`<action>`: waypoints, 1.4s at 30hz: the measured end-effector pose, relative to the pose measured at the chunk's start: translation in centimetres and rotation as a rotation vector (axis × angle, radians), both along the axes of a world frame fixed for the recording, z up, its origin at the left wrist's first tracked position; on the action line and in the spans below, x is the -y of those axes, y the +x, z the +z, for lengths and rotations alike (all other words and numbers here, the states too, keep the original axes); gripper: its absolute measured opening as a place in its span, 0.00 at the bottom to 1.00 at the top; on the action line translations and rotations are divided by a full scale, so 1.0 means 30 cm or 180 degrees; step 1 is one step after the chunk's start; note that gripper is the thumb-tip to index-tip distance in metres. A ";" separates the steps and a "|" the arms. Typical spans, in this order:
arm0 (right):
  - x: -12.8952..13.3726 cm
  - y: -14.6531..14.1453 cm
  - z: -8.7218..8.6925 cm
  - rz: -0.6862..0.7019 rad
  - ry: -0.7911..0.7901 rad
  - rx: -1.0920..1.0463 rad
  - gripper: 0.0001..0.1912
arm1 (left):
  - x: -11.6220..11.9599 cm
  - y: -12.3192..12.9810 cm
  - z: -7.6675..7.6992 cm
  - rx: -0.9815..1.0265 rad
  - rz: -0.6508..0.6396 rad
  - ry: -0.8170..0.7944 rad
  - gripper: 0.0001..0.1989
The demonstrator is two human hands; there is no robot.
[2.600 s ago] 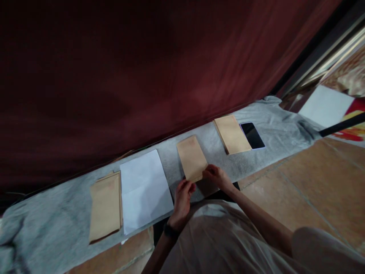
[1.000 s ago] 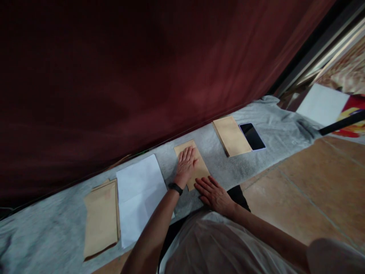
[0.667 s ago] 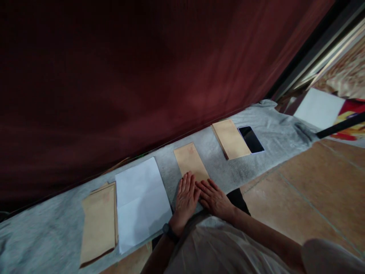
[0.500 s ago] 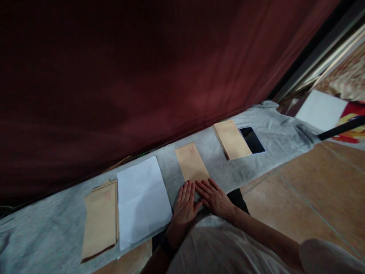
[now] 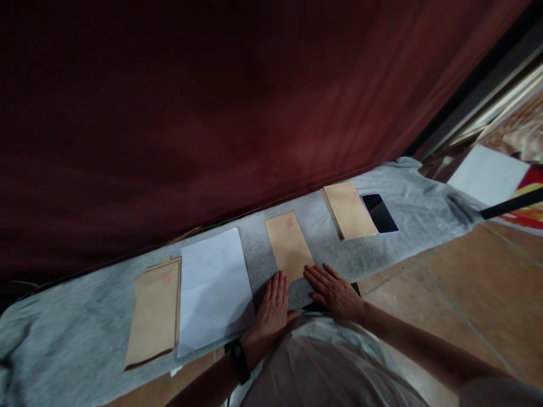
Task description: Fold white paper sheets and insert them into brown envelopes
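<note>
A single tan paper envelope (image 5: pixel 290 243) with a small reddish print lies on the grey cloth in front of me. My left hand (image 5: pixel 275 304) rests flat with its fingertips on the envelope's near left corner, fingers stretched out. At the near right corner lies my right hand (image 5: pixel 333 291), also flat, its fingers extended over the edge. Neither hand grips anything. Left of the envelope are sheets of white paper (image 5: pixel 216 288) with a crease across them, and beside those a stack of tan envelopes (image 5: pixel 153 311).
To the right lie another stack of tan envelopes (image 5: pixel 351 212) and a dark-screened phone (image 5: pixel 379 213) touching it. Grey cloth (image 5: pixel 72 333) covers the narrow surface. A dark red curtain-like sheet (image 5: pixel 254 113) rises behind it. Tiled floor (image 5: pixel 449 299) shows at right.
My hands have moved apart: the left to the envelope's left corner, the right to its right corner. More of the envelope's near edge shows. The view has shifted slightly.
</note>
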State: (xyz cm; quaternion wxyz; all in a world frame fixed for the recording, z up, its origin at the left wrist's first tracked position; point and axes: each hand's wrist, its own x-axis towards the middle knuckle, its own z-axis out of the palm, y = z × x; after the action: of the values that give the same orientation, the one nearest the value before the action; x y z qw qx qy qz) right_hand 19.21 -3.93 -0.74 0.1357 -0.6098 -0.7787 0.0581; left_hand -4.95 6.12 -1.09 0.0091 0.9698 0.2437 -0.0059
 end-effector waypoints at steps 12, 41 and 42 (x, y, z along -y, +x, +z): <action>-0.005 -0.016 -0.001 -0.0041 -0.0054 -0.0032 0.31 | -0.052 0.069 0.057 0.0255 -0.0405 -0.0474 0.38; -0.027 -0.099 -0.008 -0.0461 0.0064 -0.0387 0.31 | -0.367 0.426 0.003 0.0659 0.0554 -0.0089 0.27; -0.027 -0.101 -0.003 -0.0471 0.0078 -0.0377 0.30 | -0.370 0.430 0.002 0.0693 0.0582 -0.0096 0.27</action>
State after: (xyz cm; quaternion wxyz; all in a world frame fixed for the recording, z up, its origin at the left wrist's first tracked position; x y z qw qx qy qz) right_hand 16.19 -3.11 -0.82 0.1929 -0.6594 -0.7228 0.0742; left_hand 7.95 17.22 -1.03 0.0505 0.9382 0.3285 0.0966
